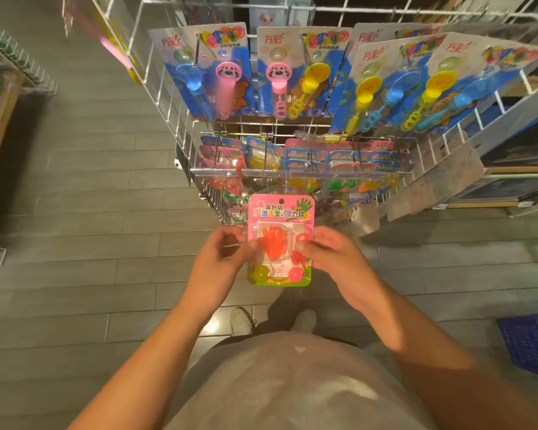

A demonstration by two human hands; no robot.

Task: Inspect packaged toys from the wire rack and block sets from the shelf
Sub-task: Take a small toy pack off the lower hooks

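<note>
A single wide-angle view comes from the person's head, looking forward and steeply down. The wire rack [292,119] stands straight ahead and close, filling the upper half and bent by the lens at its edges. The hands meet near the frame's centre, close below the camera. The tiled floor [75,274] spreads beneath, with both shoes visible.

The pink cardboard toy pack [281,240] has a shiny clear plastic bubble on its front. The white wire rack [292,9] is thin painted metal. The grey plank floor [75,181] looks smooth and a little glossy. The blue plastic crate [531,342] looks ribbed.
</note>
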